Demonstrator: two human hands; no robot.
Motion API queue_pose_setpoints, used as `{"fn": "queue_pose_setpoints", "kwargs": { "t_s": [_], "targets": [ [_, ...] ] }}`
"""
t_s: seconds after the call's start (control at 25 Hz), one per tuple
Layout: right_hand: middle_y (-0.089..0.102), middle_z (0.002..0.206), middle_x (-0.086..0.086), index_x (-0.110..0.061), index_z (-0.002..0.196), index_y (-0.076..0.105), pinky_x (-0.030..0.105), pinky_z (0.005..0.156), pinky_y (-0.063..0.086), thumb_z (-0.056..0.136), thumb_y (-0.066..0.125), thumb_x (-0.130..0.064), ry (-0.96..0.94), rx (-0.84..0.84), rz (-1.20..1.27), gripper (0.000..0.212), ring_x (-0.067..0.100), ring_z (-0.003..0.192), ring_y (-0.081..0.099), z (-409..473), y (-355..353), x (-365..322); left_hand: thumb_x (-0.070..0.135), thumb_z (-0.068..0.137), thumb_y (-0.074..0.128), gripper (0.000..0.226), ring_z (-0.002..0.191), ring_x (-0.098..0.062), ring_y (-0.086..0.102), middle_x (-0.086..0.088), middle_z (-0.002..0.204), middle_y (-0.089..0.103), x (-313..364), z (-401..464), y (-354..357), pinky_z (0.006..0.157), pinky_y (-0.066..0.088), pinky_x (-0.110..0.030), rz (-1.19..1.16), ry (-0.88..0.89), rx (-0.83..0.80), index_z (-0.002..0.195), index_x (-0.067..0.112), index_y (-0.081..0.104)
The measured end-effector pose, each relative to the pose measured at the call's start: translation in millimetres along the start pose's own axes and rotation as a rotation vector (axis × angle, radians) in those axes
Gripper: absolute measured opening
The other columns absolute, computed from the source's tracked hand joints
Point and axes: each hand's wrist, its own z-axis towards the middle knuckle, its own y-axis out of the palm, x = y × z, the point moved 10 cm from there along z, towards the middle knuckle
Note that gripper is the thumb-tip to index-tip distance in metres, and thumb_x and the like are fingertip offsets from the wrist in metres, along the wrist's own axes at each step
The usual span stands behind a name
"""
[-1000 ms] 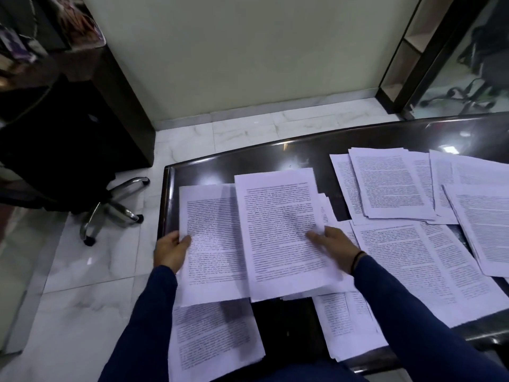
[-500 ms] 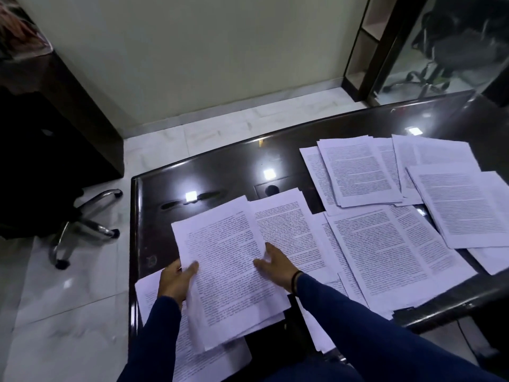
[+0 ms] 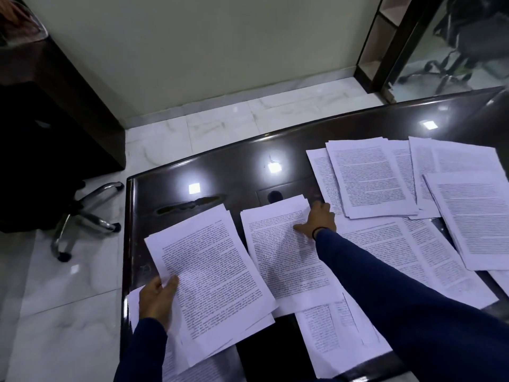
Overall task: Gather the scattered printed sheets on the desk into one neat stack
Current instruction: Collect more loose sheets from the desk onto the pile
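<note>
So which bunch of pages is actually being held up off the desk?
The bundle of sheets at the near left corner: the left hand grips its lower edge and it tilts above the pages beneath. The other piles lie flat on the desk.

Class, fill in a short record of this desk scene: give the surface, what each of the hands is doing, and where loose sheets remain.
surface: dark glossy desk
left hand: grips the gathered bundle of sheets at its near left edge
right hand: reaches forward, fingers on the far right corner of the middle sheet
loose sheets: overlapping sheets at the far right, more along the near edge
stack: not yet one pile
</note>
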Motion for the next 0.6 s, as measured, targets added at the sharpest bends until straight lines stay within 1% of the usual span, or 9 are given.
{"fn": "queue_pose_setpoints", "kwargs": {
  "t_s": [0.08, 0.12, 0.2, 0.28, 0.32, 0.36, 0.44, 0.52, 0.6],
  "targets": [
    [0.049, 0.138, 0.016, -0.005, 0.138, 0.036, 0.048, 0.101, 0.049, 0.066, 0.09, -0.04, 0.091, -0.058, 0.054, 0.097, 0.036, 0.127, 0.051, 9, 8, 3, 0.025, 0.092, 0.069, 0.022, 0.104, -0.033, 0.067, -0.006, 0.111, 0.072, -3, 2, -2, 0.098, 0.051, -0.054, -0.017, -0.023, 0.024, 0.112, 0.015, 0.069],
    [0.053, 0.135, 0.016, -0.006, 0.134, 0.04, 0.048, 0.1, 0.05, 0.064, 0.091, -0.04, 0.124, -0.078, 0.067, 0.093, 0.036, 0.124, 0.054, 12, 12, 6, 0.024, 0.092, 0.069, 0.02, 0.105, -0.034, 0.067, -0.006, 0.111, 0.072, -6, 2, -2, 0.098, 0.051, -0.054, -0.026, -0.032, 0.033, 0.111, 0.016, 0.069],
    [0.06, 0.127, 0.014, -0.007, 0.125, 0.052, 0.047, 0.096, 0.052, 0.066, 0.089, -0.042, 0.141, -0.1, 0.056, 0.078, 0.035, 0.119, 0.058, 12, 16, 9, 0.024, 0.091, 0.07, 0.02, 0.106, -0.034, 0.066, -0.006, 0.112, 0.073, -12, 1, -1, 0.099, 0.05, -0.054, -0.041, -0.049, 0.034, 0.111, 0.018, 0.07],
    [0.064, 0.124, 0.013, -0.008, 0.122, 0.058, 0.039, 0.089, 0.054, 0.072, 0.084, -0.04, 0.111, -0.108, 0.052, 0.065, 0.034, 0.114, 0.061, 13, 20, 8, 0.023, 0.092, 0.07, 0.024, 0.106, -0.032, 0.066, -0.005, 0.113, 0.072, -13, -4, 1, 0.1, 0.05, -0.054, -0.045, -0.049, 0.036, 0.115, 0.017, 0.069],
    [0.065, 0.124, 0.013, -0.008, 0.123, 0.06, 0.036, 0.085, 0.053, 0.076, 0.082, -0.038, 0.07, -0.113, 0.066, 0.06, 0.034, 0.113, 0.062, 14, 21, 5, 0.022, 0.092, 0.069, 0.024, 0.106, -0.031, 0.066, -0.005, 0.113, 0.072, -11, -7, 2, 0.1, 0.049, -0.053, -0.049, -0.04, 0.039, 0.116, 0.017, 0.069],
    [0.066, 0.125, 0.013, -0.008, 0.124, 0.061, 0.036, 0.085, 0.052, 0.08, 0.078, -0.035, 0.003, -0.125, 0.1, 0.055, 0.034, 0.113, 0.063, 14, 21, -1, 0.021, 0.093, 0.068, 0.023, 0.106, -0.031, 0.066, -0.005, 0.113, 0.072, -7, -11, 2, 0.1, 0.049, -0.053, -0.06, -0.029, 0.038, 0.115, 0.018, 0.069],
    [0.067, 0.125, 0.012, -0.009, 0.126, 0.063, 0.037, 0.094, 0.052, 0.087, 0.072, -0.029, -0.166, -0.167, 0.259, 0.044, 0.033, 0.113, 0.064, 11, 17, -16, 0.02, 0.093, 0.068, 0.019, 0.106, -0.031, 0.066, -0.005, 0.112, 0.072, 2, -17, 3, 0.099, 0.05, -0.051, -0.094, -0.004, 0.02, 0.112, 0.02, 0.069],
    [0.07, 0.121, 0.009, -0.013, 0.125, 0.065, 0.041, 0.098, 0.051, 0.09, 0.07, -0.025, -0.302, -0.189, 0.417, 0.037, 0.029, 0.109, 0.066, -3, 4, -25, 0.017, 0.094, 0.066, 0.017, 0.103, -0.03, 0.067, -0.006, 0.11, 0.073, 18, -24, 5, 0.093, 0.053, -0.045, -0.151, 0.013, -0.009, 0.111, 0.017, 0.069],
    [0.072, 0.117, 0.004, -0.017, 0.125, 0.065, 0.042, 0.096, 0.053, 0.091, 0.07, -0.026, -0.378, -0.165, 0.522, 0.036, 0.025, 0.105, 0.067, -25, -12, -23, 0.011, 0.094, 0.064, 0.017, 0.101, -0.03, 0.068, -0.009, 0.109, 0.074, 40, -32, 18, 0.086, 0.054, -0.04, -0.217, 0.029, -0.077, 0.111, 0.012, 0.07]
  ]
}}
